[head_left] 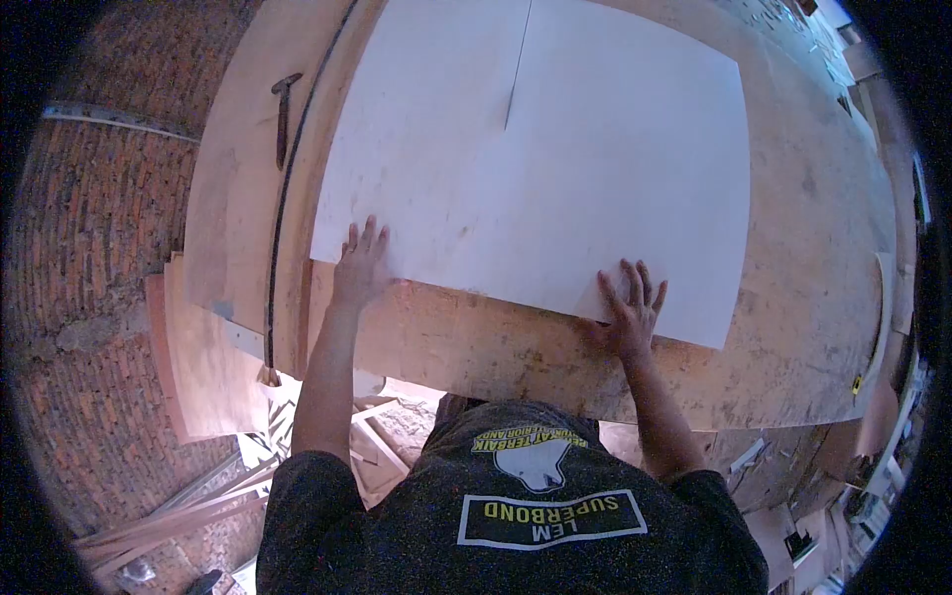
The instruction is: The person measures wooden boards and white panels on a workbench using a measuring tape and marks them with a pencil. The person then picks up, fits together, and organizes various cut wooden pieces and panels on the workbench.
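Note:
A large white sheet (pixel 595 169) lies flat on the wooden worktable (pixel 793 297), with a thin dark slit running inward from its far edge. My left hand (pixel 363 266) rests at the sheet's near left corner, fingers spread on its surface. Near the right part of the front edge, my right hand (pixel 629 309) lies with its fingers apart on the sheet and its thumb by the edge. Neither hand grips anything.
On the table's left side lies a hammer (pixel 283 119), beyond a long dark strip (pixel 290 188) beside a wooden rail. A brick wall (pixel 89 248) stands at the left. Wood offcuts (pixel 377 436) litter the floor below. A yellow object (pixel 857 384) sits at the right table edge.

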Tool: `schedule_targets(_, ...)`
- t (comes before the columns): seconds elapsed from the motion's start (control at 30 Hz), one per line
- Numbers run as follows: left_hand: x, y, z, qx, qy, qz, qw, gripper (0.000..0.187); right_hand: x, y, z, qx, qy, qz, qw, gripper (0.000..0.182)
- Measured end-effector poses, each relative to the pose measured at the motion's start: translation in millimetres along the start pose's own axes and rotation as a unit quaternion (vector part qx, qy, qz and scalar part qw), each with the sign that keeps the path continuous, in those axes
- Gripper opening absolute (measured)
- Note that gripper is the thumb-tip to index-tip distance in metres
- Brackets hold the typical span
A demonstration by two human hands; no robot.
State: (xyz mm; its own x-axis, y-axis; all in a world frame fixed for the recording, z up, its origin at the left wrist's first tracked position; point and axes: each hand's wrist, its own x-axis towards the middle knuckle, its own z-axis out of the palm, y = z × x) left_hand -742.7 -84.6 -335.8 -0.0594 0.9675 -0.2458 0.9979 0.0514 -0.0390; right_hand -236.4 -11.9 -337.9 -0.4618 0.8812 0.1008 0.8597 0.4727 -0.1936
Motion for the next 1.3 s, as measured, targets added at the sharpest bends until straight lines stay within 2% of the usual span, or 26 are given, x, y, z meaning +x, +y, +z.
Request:
schedule_targets(0.13,13,0,-6,-0.012,0.003,0.002,1.000,0.118,11,3,-2,0.000,-0.014,0.004,1.000,0.083)
schedule_targets(0.23,17,2,-10,-0.004,0.003,0.005,1.000,0.117,14,8,5,0.015,0.003,0.003,1.000,0.091)
schedule_targets(0.33,28,3,-13,0.021,-0.007,0.004,1.000,0.118,22,11,4,0.021,0.003,0.004,1.000,0.092)
schedule_targets(0.53,46,1,-17,0.022,-0.003,0.004,1.000,0.117,41,16,0,-0.011,-0.016,0.007,1.000,0.083)
schedule_targets(0.63,60,-1,-17,0.038,-0.009,0.002,0.999,0.117,52,20,3,0.021,0.006,0.007,1.000,0.085)
schedule_targets(1.0,93,5,-35,0.053,-0.054,-0.030,0.997,0.117,78,30,5,0.001,0.020,0.004,1.000,0.085)
schedule_targets(1.1,104,-4,-24,0.048,-0.039,-0.022,0.998,0.117,87,33,6,-0.014,0.014,0.006,1.000,0.084)
schedule_targets(1.3,118,8,-47,0.049,-0.056,-0.038,0.997,0.115,101,40,7,-0.015,0.019,0.007,1.000,0.084)
